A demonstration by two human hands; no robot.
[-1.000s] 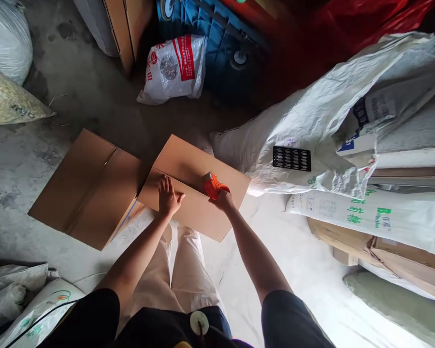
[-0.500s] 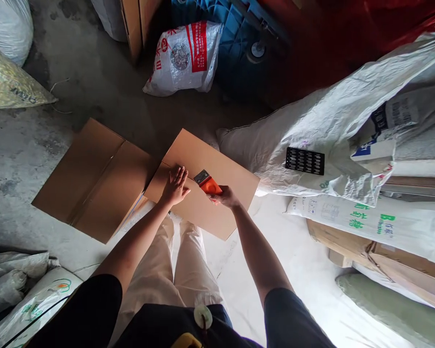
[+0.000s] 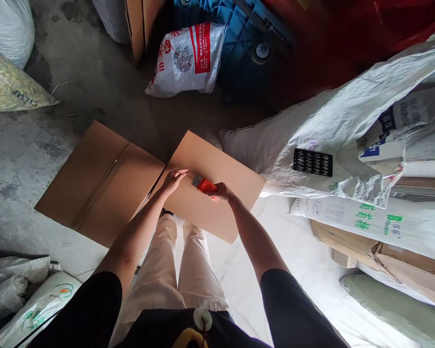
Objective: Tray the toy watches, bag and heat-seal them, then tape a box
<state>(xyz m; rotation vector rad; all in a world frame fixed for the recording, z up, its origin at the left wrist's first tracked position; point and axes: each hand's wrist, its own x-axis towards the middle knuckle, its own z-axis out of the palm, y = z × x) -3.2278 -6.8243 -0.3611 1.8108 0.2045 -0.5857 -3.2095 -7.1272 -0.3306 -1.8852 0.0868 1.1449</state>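
My right hand (image 3: 222, 191) is wrapped around an orange tape dispenser (image 3: 207, 186) with a metal front end, held over a brown cardboard box (image 3: 221, 166). The metal end points left along the box's centre seam. On the left part of the same box is my left hand (image 3: 174, 181), its fingers stretched out towards the dispenser's metal end, with no object visible in it. A second cardboard box (image 3: 101, 181), with a seam across its top, stands close against the left side of the first.
A white sack with red print (image 3: 188, 58) lies ahead, beside a blue wheeled platform (image 3: 235, 43). Big white sacks (image 3: 275, 140) fill the right side, one bearing a black perforated tray (image 3: 312, 162). More sacks (image 3: 32, 309) lie at lower left.
The tape dispenser has tilted flatter and come down slightly left towards the seam. My left hand has drawn a little left, its fingers less spread.
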